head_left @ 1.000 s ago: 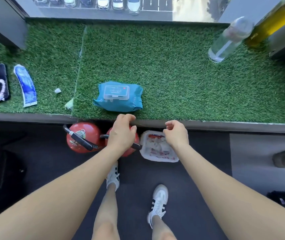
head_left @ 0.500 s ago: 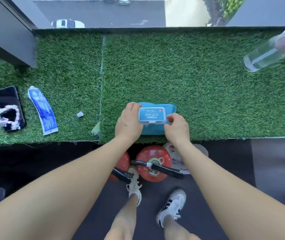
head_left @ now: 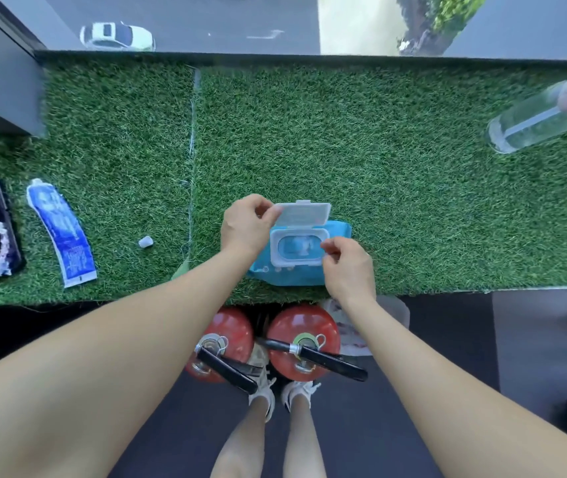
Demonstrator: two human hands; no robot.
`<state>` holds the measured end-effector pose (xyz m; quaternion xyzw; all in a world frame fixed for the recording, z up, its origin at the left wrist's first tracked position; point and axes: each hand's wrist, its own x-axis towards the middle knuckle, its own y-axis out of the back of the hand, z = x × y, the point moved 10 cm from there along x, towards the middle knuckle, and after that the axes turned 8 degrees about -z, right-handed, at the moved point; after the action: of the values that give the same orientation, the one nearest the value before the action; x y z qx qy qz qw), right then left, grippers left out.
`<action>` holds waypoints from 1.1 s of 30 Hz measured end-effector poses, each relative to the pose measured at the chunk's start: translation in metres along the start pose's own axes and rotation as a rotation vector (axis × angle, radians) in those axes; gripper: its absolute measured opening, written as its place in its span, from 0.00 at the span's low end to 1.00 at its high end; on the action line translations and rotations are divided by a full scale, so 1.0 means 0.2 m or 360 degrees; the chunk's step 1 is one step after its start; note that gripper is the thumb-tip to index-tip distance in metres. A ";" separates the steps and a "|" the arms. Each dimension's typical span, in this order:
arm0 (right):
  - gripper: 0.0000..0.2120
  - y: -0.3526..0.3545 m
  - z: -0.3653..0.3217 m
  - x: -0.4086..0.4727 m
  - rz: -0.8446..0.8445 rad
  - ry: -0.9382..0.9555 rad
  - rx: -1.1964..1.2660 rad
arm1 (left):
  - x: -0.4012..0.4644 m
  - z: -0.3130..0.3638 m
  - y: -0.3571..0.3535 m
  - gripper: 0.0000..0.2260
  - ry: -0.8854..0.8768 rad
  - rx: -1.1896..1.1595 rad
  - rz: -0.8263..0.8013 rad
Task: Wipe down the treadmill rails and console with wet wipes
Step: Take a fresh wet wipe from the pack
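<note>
The blue wet wipes pack [head_left: 301, 267] lies on the grass-covered ledge [head_left: 395, 188], close to its near edge, with the white flip lid [head_left: 302, 213] standing open toward twelve o'clock. The left hand [head_left: 245, 226] pinches the lid's left corner. The right hand [head_left: 349, 269] sits at the pack's three o'clock side, fingers curled at the rim of the opening; whether they pinch a wipe I cannot tell. Two red fire extinguishers [head_left: 304, 336] stand on the floor below, at six o'clock.
</note>
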<state>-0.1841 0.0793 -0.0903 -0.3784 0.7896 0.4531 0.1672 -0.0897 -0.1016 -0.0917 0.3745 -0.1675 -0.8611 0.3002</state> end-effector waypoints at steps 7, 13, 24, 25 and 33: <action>0.12 -0.09 -0.07 0.09 -0.0021 0.0036 -0.0303 | 0.01 -0.08 -0.02 0.13 0.0160 -0.0220 0.0183; 0.04 -0.14 -0.09 0.13 -0.0101 0.0027 -0.0157 | -0.11 -0.08 -0.14 0.12 -0.0178 -0.0004 -0.0137; 0.19 -0.12 -0.08 0.13 -0.0155 0.0007 0.0359 | -0.09 -0.06 -0.21 0.13 -0.0192 0.0277 -0.0282; 0.19 -0.13 -0.08 0.13 -0.0178 0.0015 0.0396 | -0.09 -0.06 -0.21 0.13 -0.0205 0.0277 -0.0276; 0.11 -0.15 -0.10 0.10 -0.0279 0.0078 0.0264 | -0.08 -0.04 -0.21 0.03 -0.0263 0.0347 -0.0299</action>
<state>-0.1735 0.0440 -0.1098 -0.4418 0.7921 0.3606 0.2176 -0.0920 -0.0595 -0.1104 0.3467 -0.2484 -0.8900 0.1612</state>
